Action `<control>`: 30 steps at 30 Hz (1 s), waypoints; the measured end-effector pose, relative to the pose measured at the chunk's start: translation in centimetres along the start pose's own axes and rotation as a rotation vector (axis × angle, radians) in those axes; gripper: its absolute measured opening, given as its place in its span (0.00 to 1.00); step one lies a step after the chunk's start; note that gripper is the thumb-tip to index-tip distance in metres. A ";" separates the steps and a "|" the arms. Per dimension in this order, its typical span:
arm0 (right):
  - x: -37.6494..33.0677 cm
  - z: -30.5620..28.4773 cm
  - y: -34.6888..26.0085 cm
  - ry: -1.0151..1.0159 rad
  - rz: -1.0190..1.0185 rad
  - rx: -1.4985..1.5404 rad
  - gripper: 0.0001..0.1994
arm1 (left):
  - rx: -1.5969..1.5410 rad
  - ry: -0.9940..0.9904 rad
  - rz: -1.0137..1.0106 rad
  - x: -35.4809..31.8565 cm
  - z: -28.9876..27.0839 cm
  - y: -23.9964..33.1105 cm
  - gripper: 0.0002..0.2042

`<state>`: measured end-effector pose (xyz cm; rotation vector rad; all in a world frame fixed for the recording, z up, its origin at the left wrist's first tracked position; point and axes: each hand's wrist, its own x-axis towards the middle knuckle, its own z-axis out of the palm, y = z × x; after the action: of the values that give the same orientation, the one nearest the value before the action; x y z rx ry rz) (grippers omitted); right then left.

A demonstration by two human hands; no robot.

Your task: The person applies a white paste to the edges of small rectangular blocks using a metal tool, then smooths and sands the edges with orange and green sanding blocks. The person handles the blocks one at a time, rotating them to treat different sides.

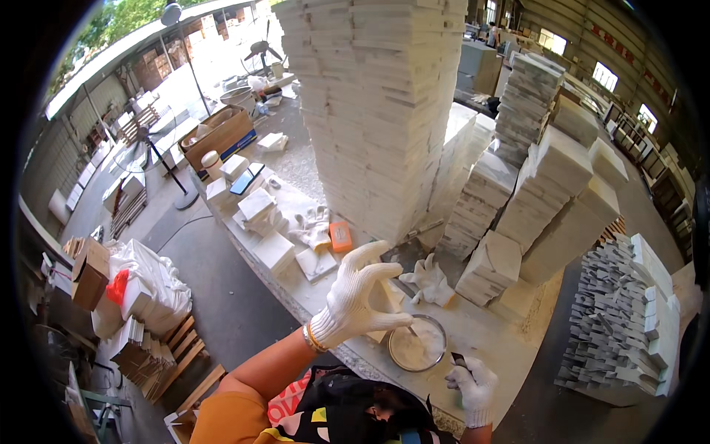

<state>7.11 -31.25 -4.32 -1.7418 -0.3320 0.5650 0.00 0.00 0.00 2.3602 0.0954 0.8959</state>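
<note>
My left hand [356,294], in a white knit glove, is raised over the workbench [488,337] and grips a small pale stone tile [387,297] between fingers and thumb. Just right of it sits a round metal bowl [418,345] of white paste with a stick standing in it. My right hand [473,385], also gloved, is low at the bench's near edge, closed on a small dark tool [457,360] that points toward the bowl. A spare white glove [429,281] lies on the bench behind the bowl.
A tall stack of white stone slabs [381,103] rises right behind the bench, with lower tile stacks [547,185] to its right and grey pieces [621,311] at far right. An orange block [340,237], more gloves and tile pieces lie to the left. Cardboard boxes [89,274] stand on the floor at left.
</note>
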 end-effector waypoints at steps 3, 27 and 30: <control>1.6 1.5 -2.7 0.003 -0.066 0.021 0.11 | -0.049 0.106 0.044 -0.2 -0.3 -1.2 0.39; 14.0 14.9 -14.6 -0.701 -0.648 -0.491 0.18 | -1.096 -0.368 -0.538 -3.5 -3.6 -11.2 0.26; 15.6 16.6 -14.4 -0.715 -0.768 -0.497 0.20 | -1.121 -0.360 -0.521 -3.1 -3.9 -11.2 0.25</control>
<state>12.46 -6.11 3.82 -1.6310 -1.6755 0.5318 -3.29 10.27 -5.82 1.2932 0.0383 0.1426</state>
